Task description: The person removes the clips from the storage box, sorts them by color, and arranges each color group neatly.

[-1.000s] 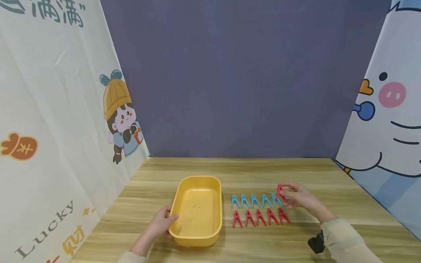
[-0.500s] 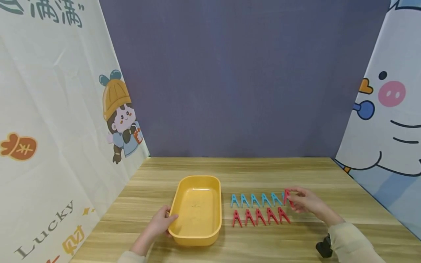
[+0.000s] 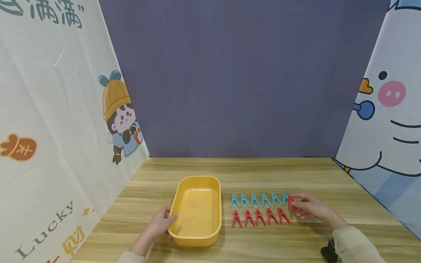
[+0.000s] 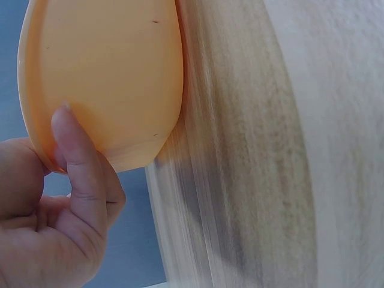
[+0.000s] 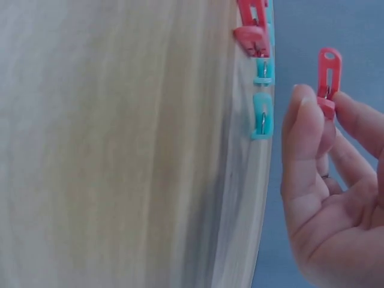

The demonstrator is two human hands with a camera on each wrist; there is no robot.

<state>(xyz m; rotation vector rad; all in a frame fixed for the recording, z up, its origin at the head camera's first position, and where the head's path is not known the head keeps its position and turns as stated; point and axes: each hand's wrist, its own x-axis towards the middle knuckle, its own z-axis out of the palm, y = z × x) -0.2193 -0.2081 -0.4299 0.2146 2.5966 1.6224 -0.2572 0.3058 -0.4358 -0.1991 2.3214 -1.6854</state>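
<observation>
My right hand (image 3: 310, 207) pinches a red clothespin (image 3: 292, 203) between thumb and fingertips, at the right end of the clothespin rows. In the right wrist view that same red clothespin (image 5: 329, 81) points up out of the fingers. Blue clothespins (image 3: 254, 200) lie in a back row on the table, the rightmost close beside the held one. Red clothespins (image 3: 260, 217) form a row in front of them. To the left, my left hand (image 3: 162, 220) grips the near-left rim of a yellow tub (image 3: 215, 228), thumb over the edge and fingers outside. Nothing lies in the tub.
The wood-grain table (image 3: 263, 244) extends around the tub and rows. A dark wall panel (image 3: 243, 80) stands along its back edge, with printed cloth sides (image 3: 65, 91) at left and right. A black object (image 3: 329, 252) sits at the right sleeve.
My right hand has moved right and toward me with the red clothespin, uncovering the rightmost blue clothespin. The left hand and the tub have stayed in place.
</observation>
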